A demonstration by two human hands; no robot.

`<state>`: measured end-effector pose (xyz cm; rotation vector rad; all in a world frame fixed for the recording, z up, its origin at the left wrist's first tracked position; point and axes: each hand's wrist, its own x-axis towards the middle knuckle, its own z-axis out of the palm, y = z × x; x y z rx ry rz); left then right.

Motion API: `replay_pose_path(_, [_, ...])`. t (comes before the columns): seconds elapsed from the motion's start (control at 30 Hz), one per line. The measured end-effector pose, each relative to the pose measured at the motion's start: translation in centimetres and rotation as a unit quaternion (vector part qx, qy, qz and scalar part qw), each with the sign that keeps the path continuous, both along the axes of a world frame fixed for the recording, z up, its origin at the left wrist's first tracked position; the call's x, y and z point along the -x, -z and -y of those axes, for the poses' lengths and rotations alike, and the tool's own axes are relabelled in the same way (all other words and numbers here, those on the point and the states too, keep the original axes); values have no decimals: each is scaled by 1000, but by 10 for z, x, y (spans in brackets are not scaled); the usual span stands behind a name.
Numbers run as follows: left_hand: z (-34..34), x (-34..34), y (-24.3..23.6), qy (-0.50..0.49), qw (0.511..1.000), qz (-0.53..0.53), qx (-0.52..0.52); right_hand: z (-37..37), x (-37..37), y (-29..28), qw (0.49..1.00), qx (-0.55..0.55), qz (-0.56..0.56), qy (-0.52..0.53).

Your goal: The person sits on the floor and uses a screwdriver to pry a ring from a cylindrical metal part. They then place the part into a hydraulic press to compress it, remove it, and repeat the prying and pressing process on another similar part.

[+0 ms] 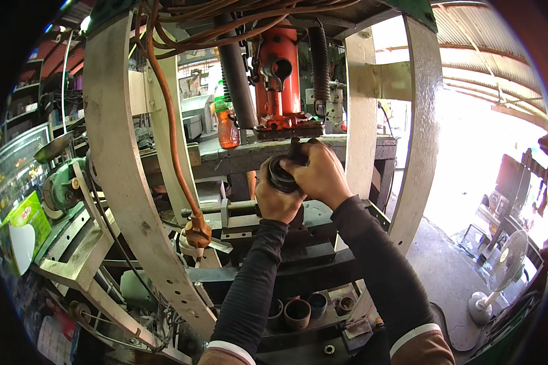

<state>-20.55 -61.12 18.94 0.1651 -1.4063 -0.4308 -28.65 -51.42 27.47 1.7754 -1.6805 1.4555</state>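
Both hands are raised in the middle of a cream-framed shop press, below its red hydraulic jack (277, 73). My left hand (275, 201) is wrapped round a dark, ring-shaped metal part (281, 175) from below. From the right, my right hand (323, 173) grips the upper side of the same part, its fingers bent over the rim. A short dark piece (295, 146) sticks up beside the right fingers; whether it belongs to the ring-shaped part I cannot tell. Beneath the hands lies the press bed, with dark steel blocks (310, 252) on it.
Cream uprights (119, 115) stand on both sides. An orange cord (175, 134) hangs at the left, ending in a plug (198, 234). Behind is a bench with a bottle of orange liquid (228, 129). Metal sleeves (297, 313) sit below; a fan (505, 261) stands right.
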Motion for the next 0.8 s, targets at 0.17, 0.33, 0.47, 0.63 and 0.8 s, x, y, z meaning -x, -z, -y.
replay_pose_path(0.17, [10, 6, -3, -30, 999, 12, -31, -2, 0, -14, 996, -68, 36, -37])
replay_pose_path(0.33, [11, 1, 1, 42, 997, 19, -67, -24, 11, -11, 999, 20, 5, -46])
replay_pose_path(0.47, [14, 1, 1, 38, 999, 9, -26, -42, 18, -68, 999, 41, 9, 33])
replay_pose_path(0.63, [7, 8, -3, 20, 1000, 13, 0, 38, 67, -127, 957, -92, -214, 172])
replay_pose_path(0.8, [8, 1, 0, 8, 1000, 19, -24, 27, 48, -135, 942, -198, -268, 48])
